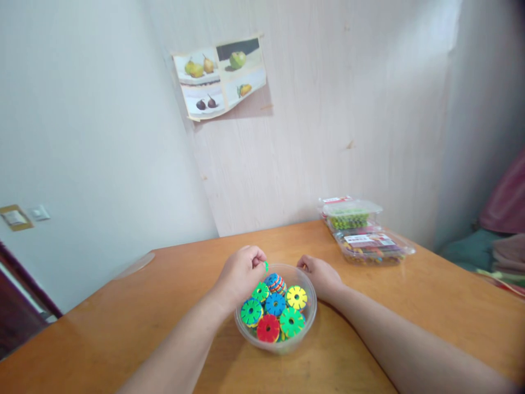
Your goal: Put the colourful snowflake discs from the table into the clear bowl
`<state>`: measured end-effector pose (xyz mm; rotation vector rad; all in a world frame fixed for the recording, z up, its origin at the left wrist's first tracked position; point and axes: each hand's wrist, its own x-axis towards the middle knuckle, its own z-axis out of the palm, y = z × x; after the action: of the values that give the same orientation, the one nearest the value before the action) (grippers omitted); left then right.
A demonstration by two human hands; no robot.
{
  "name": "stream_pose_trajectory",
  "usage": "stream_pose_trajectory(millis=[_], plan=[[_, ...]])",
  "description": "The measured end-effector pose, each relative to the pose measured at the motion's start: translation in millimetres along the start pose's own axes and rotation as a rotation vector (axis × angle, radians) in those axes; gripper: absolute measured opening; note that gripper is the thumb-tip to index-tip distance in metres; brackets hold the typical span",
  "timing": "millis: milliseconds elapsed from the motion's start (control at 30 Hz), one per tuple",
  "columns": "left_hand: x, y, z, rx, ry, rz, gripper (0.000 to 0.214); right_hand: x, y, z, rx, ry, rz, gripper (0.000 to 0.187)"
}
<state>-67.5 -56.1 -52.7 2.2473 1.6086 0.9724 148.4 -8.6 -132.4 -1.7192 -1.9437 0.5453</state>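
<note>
A clear plastic bowl [310, 320] stands on the wooden table [123, 323] and holds several slotted plastic discs [275, 312] in green, blue, red and yellow. My left hand [241, 272] hovers over the bowl's far left rim, its fingers pinched on a small green disc [266, 266] held edge-on. My right hand [320, 275] rests at the bowl's far right rim with its fingers curled against the edge; whether anything is in them is hidden.
Two clear lidded plastic boxes [361, 230] of coloured pieces sit at the table's far right corner. A flat clear lid [134, 265] lies near the far left edge. A fruit picture [221, 76] hangs on the wall behind. Cloth lies at the right.
</note>
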Motion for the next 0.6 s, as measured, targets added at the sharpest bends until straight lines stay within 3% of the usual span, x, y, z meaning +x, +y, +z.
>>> stream_pose_trajectory(millis=[267, 600], plan=[[4, 11, 8.6, 0.215, -0.074, 0.118, 0.007, -3, -4, -2, 0.0, 0.01, 0.005, 0.027], [-1, -8, -0.8, 0.052, -0.055, 0.015, 0.025, -4, -5, -2, 0.002, 0.02, 0.001, 0.025]])
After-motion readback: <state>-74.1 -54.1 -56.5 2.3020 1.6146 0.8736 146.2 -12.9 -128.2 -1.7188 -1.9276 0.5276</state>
